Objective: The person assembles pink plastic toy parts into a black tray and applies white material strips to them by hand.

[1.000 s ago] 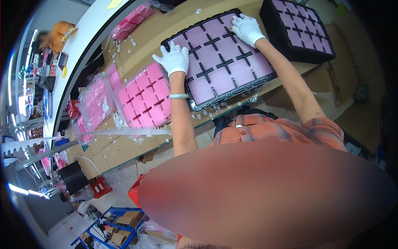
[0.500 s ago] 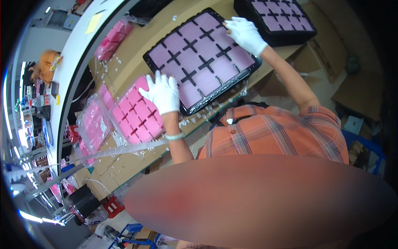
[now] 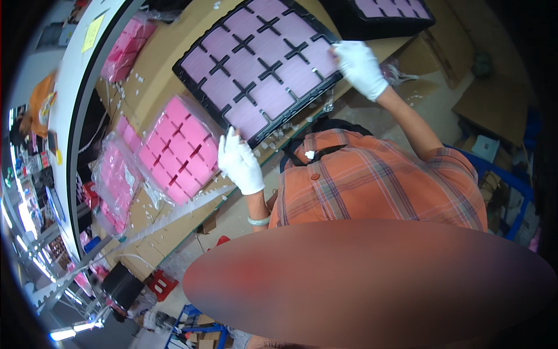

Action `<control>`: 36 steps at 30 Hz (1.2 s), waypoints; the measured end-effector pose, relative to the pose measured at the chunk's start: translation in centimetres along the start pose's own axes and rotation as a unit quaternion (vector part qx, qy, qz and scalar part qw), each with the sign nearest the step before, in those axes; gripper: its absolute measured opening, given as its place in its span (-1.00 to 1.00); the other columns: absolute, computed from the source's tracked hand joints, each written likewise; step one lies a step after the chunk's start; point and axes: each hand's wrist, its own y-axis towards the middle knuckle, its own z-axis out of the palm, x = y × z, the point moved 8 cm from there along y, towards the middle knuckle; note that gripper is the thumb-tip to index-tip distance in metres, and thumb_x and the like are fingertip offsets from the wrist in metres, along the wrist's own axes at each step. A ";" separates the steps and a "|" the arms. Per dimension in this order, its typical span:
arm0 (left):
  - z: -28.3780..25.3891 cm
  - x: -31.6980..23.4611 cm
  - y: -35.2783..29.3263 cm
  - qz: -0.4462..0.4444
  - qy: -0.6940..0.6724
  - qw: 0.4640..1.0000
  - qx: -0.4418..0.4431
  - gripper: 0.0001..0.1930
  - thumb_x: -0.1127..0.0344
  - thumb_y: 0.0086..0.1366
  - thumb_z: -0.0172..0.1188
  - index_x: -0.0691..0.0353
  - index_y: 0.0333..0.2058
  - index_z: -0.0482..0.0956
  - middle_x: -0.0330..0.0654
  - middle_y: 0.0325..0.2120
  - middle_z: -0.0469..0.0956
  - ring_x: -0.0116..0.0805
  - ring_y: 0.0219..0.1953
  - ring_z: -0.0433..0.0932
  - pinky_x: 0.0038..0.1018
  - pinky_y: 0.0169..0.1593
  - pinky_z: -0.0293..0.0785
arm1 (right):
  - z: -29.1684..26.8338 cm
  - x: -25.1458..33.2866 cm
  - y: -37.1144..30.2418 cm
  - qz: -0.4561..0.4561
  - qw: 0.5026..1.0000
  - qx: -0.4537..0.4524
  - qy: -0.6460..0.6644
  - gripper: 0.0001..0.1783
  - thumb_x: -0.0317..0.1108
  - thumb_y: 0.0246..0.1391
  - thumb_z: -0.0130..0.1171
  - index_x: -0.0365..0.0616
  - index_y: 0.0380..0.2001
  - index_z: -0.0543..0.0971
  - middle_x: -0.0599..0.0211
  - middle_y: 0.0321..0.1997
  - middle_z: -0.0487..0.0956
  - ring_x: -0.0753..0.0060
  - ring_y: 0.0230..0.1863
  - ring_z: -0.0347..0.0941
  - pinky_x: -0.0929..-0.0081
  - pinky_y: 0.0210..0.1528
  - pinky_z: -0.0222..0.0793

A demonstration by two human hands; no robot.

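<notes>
A black plastic tray [image 3: 204, 103] lies tilted across the workbench, filled with light-purple foam blocks [image 3: 260, 72] parted by black cross-shaped dividers. My left hand [image 3: 240, 166], in a white glove, is at its near left corner with the fingers bent against the rim. Gloved in white too, my right hand [image 3: 360, 68] has its fingers closed on the right-hand rim. The undersides of both grips are hidden. Left of the tray, close to my left hand, a slotted bright-pink foam block [image 3: 180, 152] lies in clear plastic film.
Another black tray [image 3: 378, 26] with purple foam stands at the far right. More bagged pink foam [image 3: 119, 174] and a pink bundle [image 3: 129, 46] lie leftward. White scraps litter the cardboard-covered bench [image 3: 154, 230]. A person in orange [image 3: 43, 104] is beyond the white partition [image 3: 67, 104].
My left hand has come nearer, from the tray's left side to its near left corner. The right hand has slid nearer along the right rim. The whole view has shifted.
</notes>
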 end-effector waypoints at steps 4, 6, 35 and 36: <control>-0.6 2.7 -0.8 -0.221 -0.149 0.962 -0.055 -0.59 0.49 0.21 0.21 0.35 0.06 0.50 -0.20 -0.35 0.51 -0.56 -0.36 0.45 -0.61 -0.26 0.43 | 1.1 -6.4 -2.6 0.161 0.967 -0.056 0.191 -0.65 -0.18 0.28 0.03 -0.22 -0.09 0.60 0.14 -0.19 0.60 0.16 -0.16 0.51 0.38 -0.08 0.36; 0.1 4.7 -1.5 -0.319 -0.271 0.908 -0.036 -0.61 0.49 0.22 0.20 0.36 0.05 0.49 -0.27 -0.40 0.52 -0.56 -0.48 0.44 -0.63 -0.34 0.41 | 2.1 -6.8 -3.0 0.174 0.948 -0.061 0.258 -0.62 -0.12 0.24 0.10 -0.24 -0.13 0.62 0.13 -0.18 0.61 0.20 -0.13 0.53 0.42 -0.06 0.37; 31.9 -25.2 23.2 -0.172 -0.445 0.821 0.314 -0.33 0.43 0.34 0.07 0.25 0.36 -0.01 -0.14 -0.50 0.56 -0.51 -0.68 0.42 -0.59 -0.66 0.27 | -8.5 -50.1 -5.4 0.365 0.865 -0.221 0.265 -0.68 -0.15 0.20 0.13 -0.18 -0.18 0.62 0.50 -0.34 0.55 0.59 -0.35 0.36 0.57 -0.28 0.29; 34.1 -26.6 22.4 -0.175 -0.413 0.825 0.344 -0.31 0.42 0.35 0.05 0.21 0.38 -0.05 -0.10 -0.51 0.57 -0.49 -0.70 0.42 -0.57 -0.68 0.26 | -8.4 -52.5 -7.2 0.319 0.918 -0.209 0.111 -0.62 -0.14 0.20 0.13 -0.25 -0.12 0.59 0.33 -0.23 0.63 0.42 -0.23 0.48 0.42 -0.11 0.38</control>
